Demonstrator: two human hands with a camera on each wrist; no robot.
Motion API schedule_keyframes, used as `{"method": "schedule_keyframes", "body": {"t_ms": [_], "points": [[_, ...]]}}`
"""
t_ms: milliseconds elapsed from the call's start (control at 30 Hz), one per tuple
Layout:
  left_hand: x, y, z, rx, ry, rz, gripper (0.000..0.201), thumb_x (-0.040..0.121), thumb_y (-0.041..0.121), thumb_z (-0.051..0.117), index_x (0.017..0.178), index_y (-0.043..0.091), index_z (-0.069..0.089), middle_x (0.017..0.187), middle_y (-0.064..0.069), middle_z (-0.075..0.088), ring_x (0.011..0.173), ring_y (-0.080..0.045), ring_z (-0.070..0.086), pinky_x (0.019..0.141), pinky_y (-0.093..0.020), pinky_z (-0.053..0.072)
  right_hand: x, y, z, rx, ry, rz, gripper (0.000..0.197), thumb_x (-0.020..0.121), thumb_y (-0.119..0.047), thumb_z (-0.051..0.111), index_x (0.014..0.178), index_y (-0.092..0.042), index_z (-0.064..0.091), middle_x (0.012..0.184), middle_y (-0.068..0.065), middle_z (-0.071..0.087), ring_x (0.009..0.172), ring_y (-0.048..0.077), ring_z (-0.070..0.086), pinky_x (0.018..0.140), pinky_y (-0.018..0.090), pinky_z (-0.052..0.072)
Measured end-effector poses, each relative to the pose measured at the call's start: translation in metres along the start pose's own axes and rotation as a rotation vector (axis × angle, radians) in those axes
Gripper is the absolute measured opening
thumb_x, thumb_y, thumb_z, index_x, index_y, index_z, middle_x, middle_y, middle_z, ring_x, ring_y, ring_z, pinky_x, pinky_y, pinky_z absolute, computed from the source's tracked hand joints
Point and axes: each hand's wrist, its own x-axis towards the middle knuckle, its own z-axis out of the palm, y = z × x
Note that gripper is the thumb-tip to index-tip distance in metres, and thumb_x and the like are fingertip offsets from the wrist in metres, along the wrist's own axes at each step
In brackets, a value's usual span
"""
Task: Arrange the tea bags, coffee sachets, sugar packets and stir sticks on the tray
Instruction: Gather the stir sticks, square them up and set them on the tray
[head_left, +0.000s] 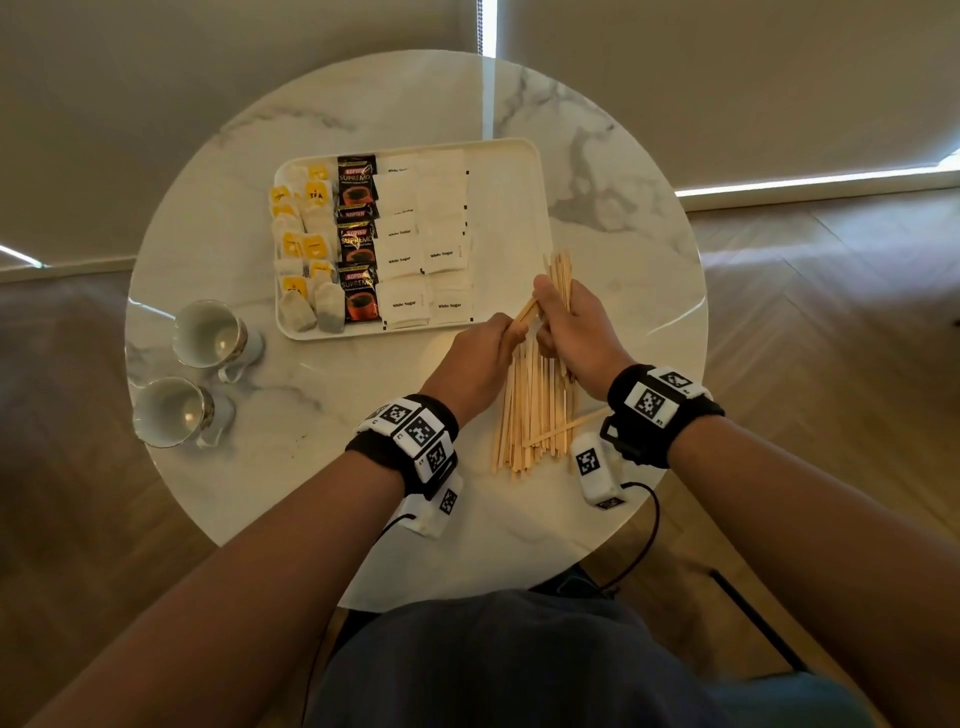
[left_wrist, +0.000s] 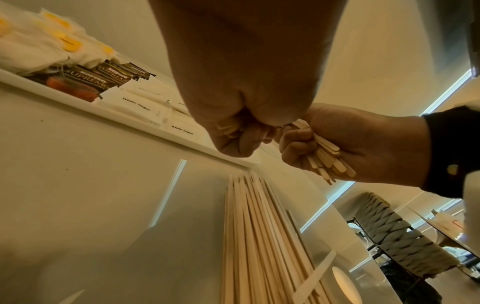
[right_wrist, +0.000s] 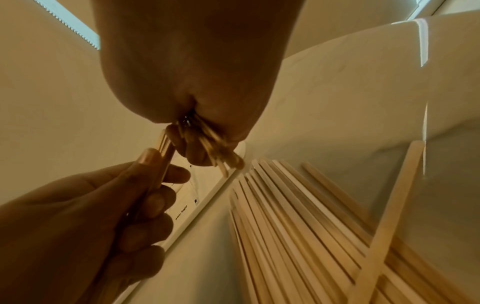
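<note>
Round white marble-look table (head_left: 291, 483) under everything; rectangular white plastic tray (head_left: 511, 171) on it, right strip bare. On tray, left to right: yellow-tagged paper tea bags (head_left: 304, 244), black-and-red coffee sachets (head_left: 357, 239), white paper sugar packets (head_left: 423, 239). Two white ceramic cups (head_left: 208, 332) off tray, near left.

Loose heap of thin pale wooden stir sticks (head_left: 530, 415) on table just right of tray's near corner, one lying crosswise. Right hand (head_left: 576, 332) wrapped round a bundle held over tray's bare strip. Left hand (head_left: 478, 358) pinching a few sticks, touching right hand.

Sticks: very light, stiff, likely snappable, smooth, prone to fanning and slipping. Best gripped mid-length, whole fist, ends tapped flush before laying down.
</note>
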Motion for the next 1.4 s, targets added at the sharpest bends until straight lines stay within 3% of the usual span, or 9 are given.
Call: {"method": "schedule_keyframes", "body": {"t_ms": [100, 267, 367, 500, 767, 900, 1033, 1233, 1400], "points": [[0.001, -0.002, 0.000, 0.018, -0.011, -0.011, 0.044, 0.106, 0.040, 0.029, 0.108, 0.009, 0.059, 0.079, 0.007, 0.055, 0.068, -0.003, 0.051, 0.062, -0.022, 0.037, 0.002, 0.002, 0.001, -0.054, -0.024, -0.038, 0.040, 0.094, -0.056, 0.052, 0.088, -0.017, 0.052, 0.059, -0.001, 0.054, 0.053, 0.017, 0.049, 0.055, 0.035, 0.047], [0.000, -0.006, -0.003, 0.005, -0.060, 0.000, 0.037, 0.108, 0.035, 0.029, 0.109, 0.013, 0.059, 0.081, 0.002, 0.058, 0.074, -0.012, 0.055, 0.065, -0.026, 0.041, 0.010, 0.006, -0.003, -0.057, -0.059, -0.061, 0.039, 0.098, -0.050, 0.049, 0.087, -0.013, 0.051, 0.057, -0.002, 0.052, 0.050, 0.016, 0.047, 0.054, 0.034, 0.044], [-0.002, -0.008, -0.004, 0.024, -0.079, -0.009, 0.035, 0.108, 0.032, 0.029, 0.120, 0.016, 0.058, 0.080, 0.010, 0.055, 0.075, -0.004, 0.054, 0.066, -0.017, 0.039, 0.014, 0.008, -0.005, 0.019, -0.025, -0.025, 0.034, 0.098, -0.047, 0.047, 0.093, -0.013, 0.050, 0.059, -0.004, 0.050, 0.051, 0.015, 0.046, 0.052, 0.034, 0.041], [0.002, -0.005, 0.000, 0.029, -0.095, -0.022, 0.039, 0.107, 0.039, 0.026, 0.115, 0.014, 0.056, 0.083, 0.001, 0.060, 0.073, -0.010, 0.056, 0.064, -0.025, 0.041, 0.019, 0.009, 0.000, 0.025, 0.017, -0.019, 0.047, 0.098, -0.048, 0.046, 0.102, -0.001, 0.055, 0.061, -0.001, 0.060, 0.053, 0.020, 0.053, 0.056, 0.036, 0.045], [0.010, -0.008, -0.001, -0.015, -0.046, -0.038, 0.034, 0.106, 0.037, 0.036, 0.106, 0.013, 0.058, 0.087, -0.004, 0.067, 0.076, -0.017, 0.064, 0.072, -0.036, 0.053, 0.038, 0.001, 0.004, -0.113, 0.066, -0.020, 0.041, 0.096, -0.049, 0.049, 0.103, -0.010, 0.054, 0.078, 0.003, 0.063, 0.062, 0.014, 0.058, 0.056, 0.030, 0.046], [0.015, -0.015, -0.003, -0.023, -0.007, -0.066, 0.027, 0.105, 0.032, 0.042, 0.107, 0.012, 0.061, 0.086, 0.000, 0.069, 0.074, -0.014, 0.066, 0.074, -0.038, 0.056, 0.054, -0.009, 0.006, -0.086, 0.057, -0.017, 0.049, 0.092, -0.053, 0.046, 0.106, -0.006, 0.054, 0.087, 0.009, 0.070, 0.066, 0.014, 0.060, 0.063, 0.033, 0.050], [0.028, -0.016, -0.004, -0.109, 0.008, -0.140, 0.025, 0.104, 0.030, 0.043, 0.102, 0.012, 0.061, 0.083, 0.003, 0.069, 0.071, -0.011, 0.067, 0.074, -0.037, 0.058, 0.069, -0.019, 0.015, -0.130, 0.037, 0.014, 0.033, 0.101, -0.041, 0.044, 0.114, -0.011, 0.049, 0.094, 0.002, 0.068, 0.077, 0.013, 0.061, 0.071, 0.030, 0.050], [0.053, -0.020, -0.010, -0.111, 0.030, -0.183, 0.024, 0.103, 0.027, 0.046, 0.097, 0.010, 0.062, 0.080, 0.004, 0.071, 0.067, -0.009, 0.067, 0.074, -0.037, 0.058, 0.095, -0.029, 0.025, -0.232, -0.020, 0.083, 0.034, 0.103, -0.040, 0.038, 0.120, -0.012, 0.044, 0.102, 0.008, 0.062, 0.091, 0.022, 0.060, 0.088, 0.046, 0.053], [0.076, -0.027, -0.014, -0.092, 0.092, -0.213, 0.023, 0.101, 0.027, 0.049, 0.095, 0.010, 0.064, 0.078, 0.001, 0.071, 0.063, -0.008, 0.067, 0.071, -0.034, 0.058, 0.119, -0.039, 0.031, -0.218, -0.073, 0.104, 0.030, 0.103, -0.032, 0.042, 0.128, -0.015, 0.045, 0.104, 0.006, 0.063, 0.095, 0.020, 0.062, 0.092, 0.044, 0.053]]}}
